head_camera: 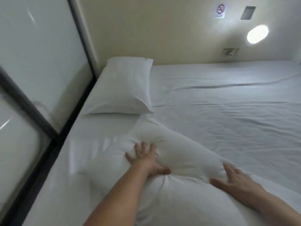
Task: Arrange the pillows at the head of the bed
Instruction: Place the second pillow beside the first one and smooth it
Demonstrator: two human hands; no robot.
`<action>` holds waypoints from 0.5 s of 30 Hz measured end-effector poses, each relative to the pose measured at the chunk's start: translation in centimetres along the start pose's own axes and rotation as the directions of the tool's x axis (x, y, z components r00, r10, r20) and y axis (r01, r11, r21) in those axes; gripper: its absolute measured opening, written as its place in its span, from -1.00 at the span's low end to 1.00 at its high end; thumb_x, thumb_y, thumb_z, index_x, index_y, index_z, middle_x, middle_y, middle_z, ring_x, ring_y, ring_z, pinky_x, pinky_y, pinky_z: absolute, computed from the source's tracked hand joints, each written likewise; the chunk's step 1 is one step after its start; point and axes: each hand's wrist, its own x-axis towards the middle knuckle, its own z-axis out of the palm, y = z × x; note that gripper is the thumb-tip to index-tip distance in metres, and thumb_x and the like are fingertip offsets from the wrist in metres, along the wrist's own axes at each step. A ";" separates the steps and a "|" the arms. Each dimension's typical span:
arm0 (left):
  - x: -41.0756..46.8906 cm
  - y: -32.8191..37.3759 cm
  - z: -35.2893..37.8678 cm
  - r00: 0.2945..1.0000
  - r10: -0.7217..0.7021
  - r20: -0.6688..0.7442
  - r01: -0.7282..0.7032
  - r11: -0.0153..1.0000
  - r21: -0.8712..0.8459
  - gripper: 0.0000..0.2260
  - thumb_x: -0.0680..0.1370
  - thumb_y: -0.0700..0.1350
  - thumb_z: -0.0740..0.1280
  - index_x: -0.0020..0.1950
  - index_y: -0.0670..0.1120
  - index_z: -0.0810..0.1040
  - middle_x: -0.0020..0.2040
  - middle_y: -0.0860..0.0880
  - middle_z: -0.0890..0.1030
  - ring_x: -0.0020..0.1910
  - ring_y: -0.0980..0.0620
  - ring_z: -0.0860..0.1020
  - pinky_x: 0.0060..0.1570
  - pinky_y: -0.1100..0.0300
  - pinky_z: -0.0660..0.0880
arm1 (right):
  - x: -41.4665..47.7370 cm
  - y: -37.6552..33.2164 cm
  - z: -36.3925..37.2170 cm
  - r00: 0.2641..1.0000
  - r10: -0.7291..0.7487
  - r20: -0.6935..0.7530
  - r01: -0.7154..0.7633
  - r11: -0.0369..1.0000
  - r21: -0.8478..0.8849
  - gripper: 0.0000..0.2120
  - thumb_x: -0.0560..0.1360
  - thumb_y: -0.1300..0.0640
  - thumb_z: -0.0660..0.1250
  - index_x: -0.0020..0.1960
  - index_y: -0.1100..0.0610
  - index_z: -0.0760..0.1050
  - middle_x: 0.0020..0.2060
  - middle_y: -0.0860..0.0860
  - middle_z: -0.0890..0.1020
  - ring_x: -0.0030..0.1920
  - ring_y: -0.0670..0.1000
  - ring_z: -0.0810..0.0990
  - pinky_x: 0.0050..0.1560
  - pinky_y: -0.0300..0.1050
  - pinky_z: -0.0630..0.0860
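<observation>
A white pillow (123, 86) lies flat in the far left corner of the bed (228, 103), against the glass partition and near the back wall. A second white pillow (182, 154) lies closer to me, slanting from that first pillow toward the lower right. My left hand (146, 159) presses on its upper face with fingers spread, denting the fabric. My right hand (236, 178) rests flat on its right side, fingers apart. Neither hand is closed around it. The picture is blurred near the pillow's left edge.
A glass partition with black frames (48, 98) runs along the bed's left side. The cream back wall carries a lit oval lamp (257, 36), a socket plate (230, 52), a no-smoking sign (220, 10) and a grey panel (248, 13). The white sheet is wrinkled on the right.
</observation>
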 end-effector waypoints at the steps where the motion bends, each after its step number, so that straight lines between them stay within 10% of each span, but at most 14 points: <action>1: 0.1 0.3 0.7 1.000 -0.003 -0.011 0.003 1.000 0.007 0.17 0.15 0.49 0.33 0.54 0.12 -0.24 0.58 -0.04 -0.30 0.52 -0.18 -0.34 0.30 -0.47 -0.30 | 0.6 -0.1 0.4 1.000 0.004 0.002 -0.004 1.000 0.001 0.28 -0.04 -0.74 -0.09 0.55 -0.12 -0.10 0.56 -0.05 0.09 0.52 0.06 0.12 0.43 0.14 0.17; 12: -1.5 1.9 4.5 0.991 0.002 -0.135 0.005 0.999 0.051 -0.13 0.44 0.31 0.26 0.56 0.07 -0.15 0.61 0.01 -0.16 0.55 -0.14 -0.21 0.33 -0.46 -0.21 | 2.5 -1.5 0.9 1.000 -0.006 -0.008 0.006 1.000 -0.022 0.36 -0.06 -0.64 0.22 0.56 -0.05 -0.14 0.56 -0.08 0.09 0.51 0.00 0.15 0.41 0.15 0.21; 15: -3.1 1.2 4.0 0.999 0.045 0.004 -0.045 0.998 -0.049 0.05 0.27 0.44 0.29 0.56 0.11 -0.20 0.60 0.08 -0.19 0.56 -0.02 -0.19 0.36 -0.43 -0.11 | 3.3 -1.9 0.4 1.000 -0.021 0.012 0.021 1.000 0.017 0.34 -0.11 -0.62 0.30 0.54 -0.13 -0.05 0.50 -0.08 0.25 0.47 0.04 0.25 0.35 0.17 0.23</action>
